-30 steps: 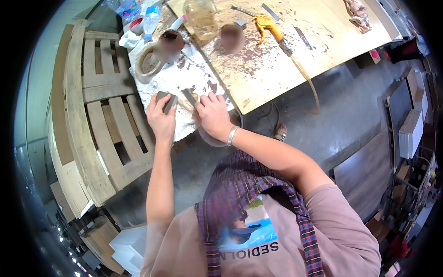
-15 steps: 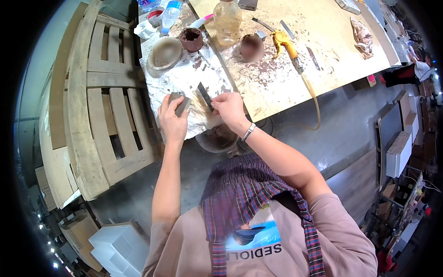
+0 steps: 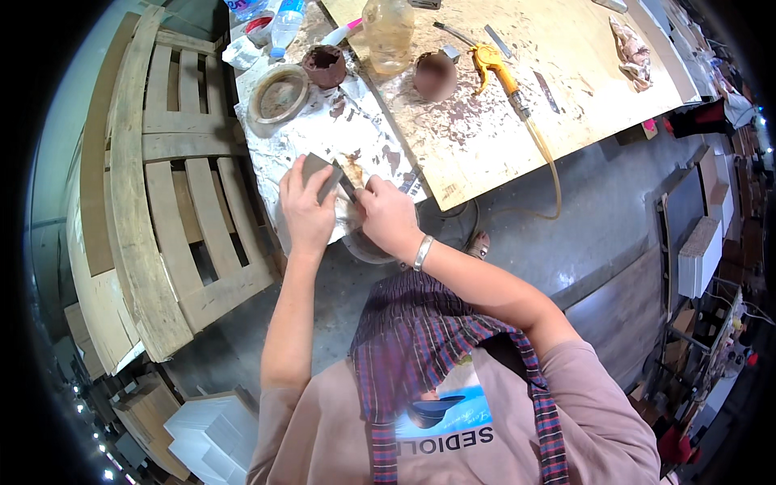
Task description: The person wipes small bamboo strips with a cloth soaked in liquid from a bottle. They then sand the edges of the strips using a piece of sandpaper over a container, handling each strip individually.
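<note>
My left hand (image 3: 305, 212) grips a flat grey block (image 3: 319, 172) held upright over a crumpled white sheet (image 3: 323, 129) stained with brown paste. My right hand (image 3: 386, 218), with a metal bracelet on the wrist, holds a thin flat blade (image 3: 350, 179) against the block's right side. Both hands are close together at the near edge of the workbench (image 3: 501, 121). The fingertips of the right hand are hidden behind the blade and block.
On the bench stand a shallow bowl (image 3: 277, 93), a dark brown cup (image 3: 323, 66), a clear plastic jug (image 3: 388, 32), a yellow air tool (image 3: 497, 69) with a hose, and a rag (image 3: 633, 50). A wooden pallet (image 3: 170, 202) leans at left. White boxes (image 3: 210, 428) lie below.
The view has shifted so the bench sits higher and closer. My hands have drawn together, the left raising the grey block and the right bringing the blade against it.
</note>
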`<state>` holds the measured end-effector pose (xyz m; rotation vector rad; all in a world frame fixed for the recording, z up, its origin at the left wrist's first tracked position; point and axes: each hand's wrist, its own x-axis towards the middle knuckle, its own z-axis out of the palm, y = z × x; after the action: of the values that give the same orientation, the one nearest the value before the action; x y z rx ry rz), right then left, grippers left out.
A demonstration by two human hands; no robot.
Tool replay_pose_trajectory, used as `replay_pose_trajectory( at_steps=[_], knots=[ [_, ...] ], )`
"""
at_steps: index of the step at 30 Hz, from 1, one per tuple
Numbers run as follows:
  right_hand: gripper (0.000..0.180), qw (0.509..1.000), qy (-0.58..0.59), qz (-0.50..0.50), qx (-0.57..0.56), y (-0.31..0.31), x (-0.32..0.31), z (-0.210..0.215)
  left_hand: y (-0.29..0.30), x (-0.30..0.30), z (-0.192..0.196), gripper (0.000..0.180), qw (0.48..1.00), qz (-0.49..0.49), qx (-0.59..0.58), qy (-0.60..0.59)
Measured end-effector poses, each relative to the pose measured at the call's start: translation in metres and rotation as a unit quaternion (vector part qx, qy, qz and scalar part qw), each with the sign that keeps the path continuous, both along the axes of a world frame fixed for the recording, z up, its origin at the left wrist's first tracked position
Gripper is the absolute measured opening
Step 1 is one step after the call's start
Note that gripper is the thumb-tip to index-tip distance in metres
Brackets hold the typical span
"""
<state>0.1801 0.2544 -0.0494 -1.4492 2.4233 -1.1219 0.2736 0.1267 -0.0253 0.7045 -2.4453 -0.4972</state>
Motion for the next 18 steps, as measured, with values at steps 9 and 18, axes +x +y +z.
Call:
replay_pose_trajectory(
  at_steps=[9, 18],
  knots=[
    [0.010, 0.979, 0.162, 0.094, -0.077, 0.013, 0.002, -0.019, -0.010, -0.012, -0.009, 0.035, 0.997, 0.015, -0.066, -0.035],
    [0.007, 0.976, 0.142, 0.084, -0.143, 0.014, -0.001, -0.027, -0.018, -0.009, -0.028, 0.038, 0.998, -0.009, -0.053, -0.045]
  ],
)
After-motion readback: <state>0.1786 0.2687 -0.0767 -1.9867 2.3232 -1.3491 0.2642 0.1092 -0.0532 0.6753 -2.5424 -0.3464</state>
